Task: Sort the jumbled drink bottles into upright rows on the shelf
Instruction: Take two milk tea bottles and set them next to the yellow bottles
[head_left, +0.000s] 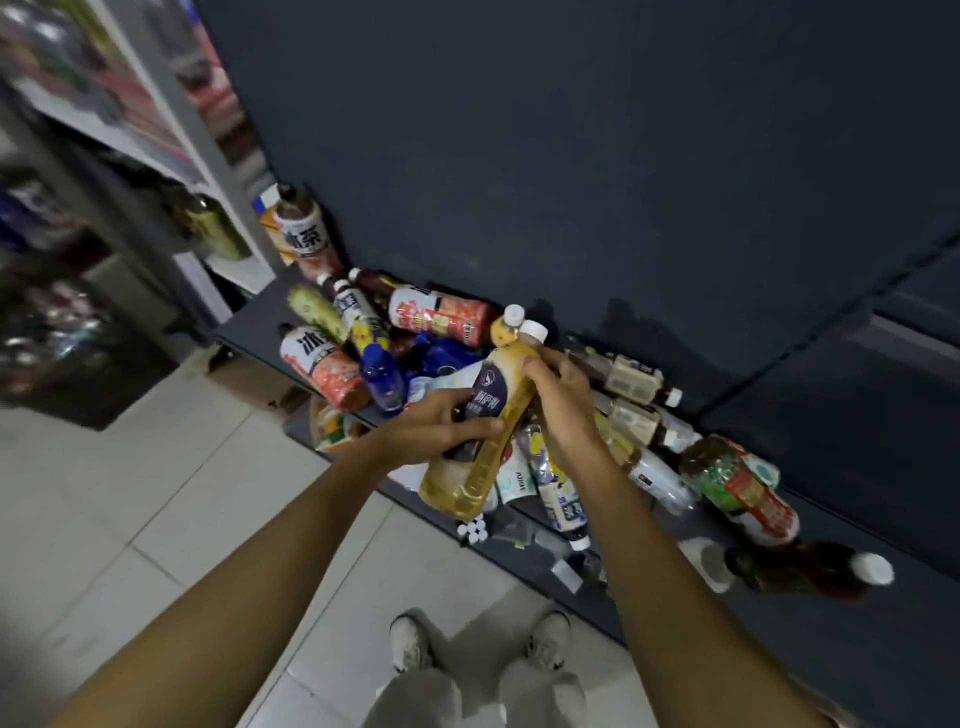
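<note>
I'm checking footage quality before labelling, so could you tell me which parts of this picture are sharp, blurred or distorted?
Head view: the two milk tea bottles and both hands, left hand and right hand, are fairly sharp; the shelving at the left edge is heavily smeared; wide-angle distortion tilts the dark back panel; lighting is dim, with soft shadows behind the pile.

A low dark shelf (810, 670) runs from ten o'clock to four o'clock against a dark wall, strewn with toppled drink bottles. At eleven o'clock one iced-tea bottle (304, 234) stands upright in the corner. Near centre lie two more red-labelled tea bottles (324, 366), a blue bottle (383, 382) and clear-bodied ones. Toward three o'clock rest a green-and-red bottle (740, 486) and a dark white-capped bottle (810, 569). Pale floor tiles (156, 493) spread below.
</note>
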